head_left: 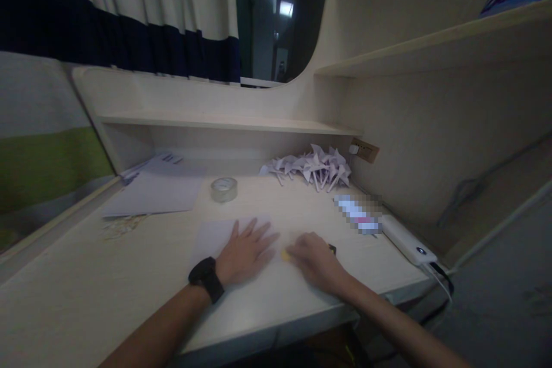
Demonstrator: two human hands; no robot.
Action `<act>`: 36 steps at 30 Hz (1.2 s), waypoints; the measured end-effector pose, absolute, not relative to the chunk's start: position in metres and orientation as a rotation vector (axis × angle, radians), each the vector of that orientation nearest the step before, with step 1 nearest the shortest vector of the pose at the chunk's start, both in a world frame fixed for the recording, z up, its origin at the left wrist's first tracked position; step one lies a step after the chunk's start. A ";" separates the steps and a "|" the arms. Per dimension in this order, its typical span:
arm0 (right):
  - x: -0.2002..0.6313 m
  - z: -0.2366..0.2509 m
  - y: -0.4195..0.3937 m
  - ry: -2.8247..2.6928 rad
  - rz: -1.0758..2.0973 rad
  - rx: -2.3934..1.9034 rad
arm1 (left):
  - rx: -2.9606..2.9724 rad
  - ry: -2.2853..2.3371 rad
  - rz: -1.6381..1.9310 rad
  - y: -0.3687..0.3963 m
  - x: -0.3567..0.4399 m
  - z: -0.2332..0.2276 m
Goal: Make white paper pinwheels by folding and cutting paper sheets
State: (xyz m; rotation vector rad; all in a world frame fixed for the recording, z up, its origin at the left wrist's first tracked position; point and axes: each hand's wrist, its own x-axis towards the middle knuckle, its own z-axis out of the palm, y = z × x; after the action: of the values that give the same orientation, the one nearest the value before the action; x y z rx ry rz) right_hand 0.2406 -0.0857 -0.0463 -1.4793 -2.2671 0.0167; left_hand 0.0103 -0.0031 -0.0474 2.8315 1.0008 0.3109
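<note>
Flat on a white sheet of paper (212,237) lies my left hand (246,250), its fingers spread and a black watch on the wrist. My right hand (314,260) is closed around a slim yellow and black tool (285,255) just right of the sheet. The tool's yellow end shows by the fingertips and a dark end sticks out behind the hand; its middle is hidden, and I cannot make out its exact kind. Beyond my left hand stands a roll of clear tape (224,190).
White paper pinwheels (319,167) are heaped at the back right. A paper stack (157,187) lies at the left, with thin pale loops (125,226) before it. A blurred-out phone-like object (357,214) and a white power strip (407,241) are at the right. Shelves overhang the desk.
</note>
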 end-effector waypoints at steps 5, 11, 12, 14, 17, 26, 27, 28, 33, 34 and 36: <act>0.238 -0.049 -0.088 -2.237 -0.002 -1.490 | 2.835 1.006 0.308 -0.004 0.010 -0.047; 0.236 -0.052 -0.094 -2.201 -0.020 -1.508 | 2.827 1.018 0.293 -0.003 0.010 -0.048; 0.235 -0.052 -0.096 -2.193 -0.014 -1.520 | 2.825 1.023 0.296 -0.004 0.010 -0.048; 0.234 -0.050 -0.100 -2.182 0.007 -1.538 | 2.820 1.027 0.297 -0.005 0.011 -0.048; 0.232 -0.048 -0.105 -2.164 0.020 -1.548 | 2.809 1.025 0.305 -0.006 0.012 -0.046; 0.234 -0.050 -0.103 -2.153 0.008 -1.518 | 2.804 1.005 0.293 0.003 -0.018 -0.031; 0.234 -0.050 -0.102 -2.155 0.009 -1.520 | 2.807 0.998 0.274 0.003 -0.022 -0.032; 0.235 -0.050 -0.102 -2.158 0.011 -1.522 | 2.808 0.996 0.262 0.002 -0.025 -0.034; 0.235 -0.049 -0.097 -2.171 -0.004 -1.549 | 2.804 1.049 0.272 -0.001 -0.024 -0.044; 0.236 -0.048 -0.094 -2.181 -0.014 -1.567 | 2.802 1.070 0.281 -0.001 -0.021 -0.046; 0.238 -0.047 -0.087 -2.206 -0.032 -1.608 | 2.798 1.116 0.305 -0.001 -0.016 -0.048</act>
State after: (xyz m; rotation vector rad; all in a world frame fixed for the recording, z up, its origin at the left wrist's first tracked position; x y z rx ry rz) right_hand 0.2381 -0.0872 -0.0466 -1.6081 -2.2063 -0.0320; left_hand -0.0159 -0.0007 -0.0478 2.7980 1.1164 0.3052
